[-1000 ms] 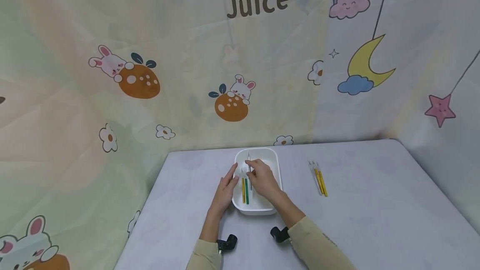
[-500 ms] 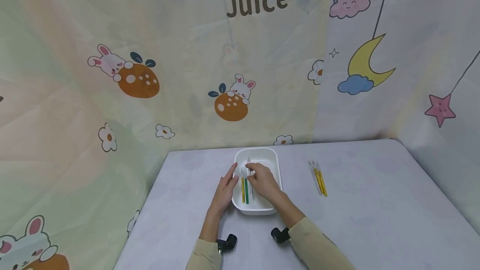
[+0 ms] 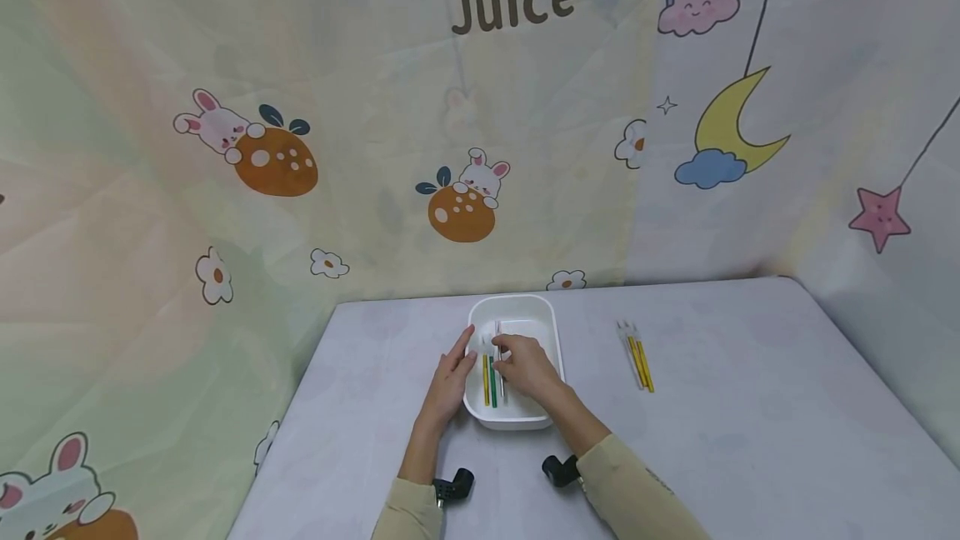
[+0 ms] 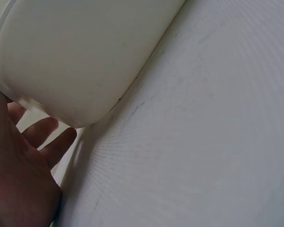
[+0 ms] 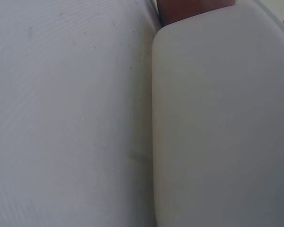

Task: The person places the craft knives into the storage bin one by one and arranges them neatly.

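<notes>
While the left hand [image 3: 447,382] rests at the nine o'clock rim of the white tray [image 3: 513,424], its grip loose and the fingers extended, the right hand [image 3: 531,369] comes in over the four o'clock side, its grip pinching a silver pen [image 3: 503,388] between thumb and fingers. That pen is inside the tray's outline, pointing toward twelve; whether it touches the floor, I cannot tell. Just beside it, toward eight o'clock, a green pen [image 3: 492,383] and a yellow pen [image 3: 486,382] lie side by side in the tray. Well apart at three o'clock, three more pens [image 3: 642,365], two yellow and one pale, lie together on the worktop [image 3: 735,415], tips toward eleven. At twelve o'clock stands a printed cloth [image 3: 367,132].
</notes>
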Demonstrator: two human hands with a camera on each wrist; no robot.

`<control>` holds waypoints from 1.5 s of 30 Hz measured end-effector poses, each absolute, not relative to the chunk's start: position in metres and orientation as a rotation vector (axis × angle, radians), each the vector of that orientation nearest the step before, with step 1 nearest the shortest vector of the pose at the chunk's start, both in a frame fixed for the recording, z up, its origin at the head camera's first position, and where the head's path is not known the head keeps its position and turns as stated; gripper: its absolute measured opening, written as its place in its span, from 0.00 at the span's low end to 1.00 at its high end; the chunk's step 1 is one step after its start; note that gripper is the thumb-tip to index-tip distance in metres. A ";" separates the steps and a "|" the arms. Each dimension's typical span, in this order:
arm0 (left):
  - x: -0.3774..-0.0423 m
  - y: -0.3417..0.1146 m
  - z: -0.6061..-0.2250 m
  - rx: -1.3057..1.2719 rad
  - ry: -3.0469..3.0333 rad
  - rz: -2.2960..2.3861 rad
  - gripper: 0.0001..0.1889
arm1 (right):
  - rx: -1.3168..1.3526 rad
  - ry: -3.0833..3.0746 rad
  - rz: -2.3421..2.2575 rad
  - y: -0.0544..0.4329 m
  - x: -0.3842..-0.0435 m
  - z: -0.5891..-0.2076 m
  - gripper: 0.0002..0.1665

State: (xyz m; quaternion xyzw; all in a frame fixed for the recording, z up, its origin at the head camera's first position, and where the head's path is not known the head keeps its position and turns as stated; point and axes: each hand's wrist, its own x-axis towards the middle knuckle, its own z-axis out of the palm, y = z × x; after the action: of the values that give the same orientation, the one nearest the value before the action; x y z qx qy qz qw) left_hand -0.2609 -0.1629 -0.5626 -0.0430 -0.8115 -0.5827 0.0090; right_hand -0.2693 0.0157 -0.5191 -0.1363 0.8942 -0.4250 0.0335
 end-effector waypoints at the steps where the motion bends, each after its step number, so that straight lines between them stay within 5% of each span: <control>1: -0.261 -0.163 -0.562 -0.135 -2.535 -1.817 0.25 | -0.424 2.750 -1.299 0.016 -0.270 -0.520 0.25; 45: -0.260 -0.162 -0.563 -0.124 -2.522 -1.836 0.24 | -0.389 2.741 -1.041 0.008 -0.271 -0.519 0.34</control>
State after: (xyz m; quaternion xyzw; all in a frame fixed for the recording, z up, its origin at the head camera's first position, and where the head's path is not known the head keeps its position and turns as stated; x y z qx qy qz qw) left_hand -0.2601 -0.1619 -0.5625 -0.0398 -0.8078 -0.5881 0.0099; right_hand -0.2706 0.0079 -0.5187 -0.1308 0.9228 -0.3505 0.0916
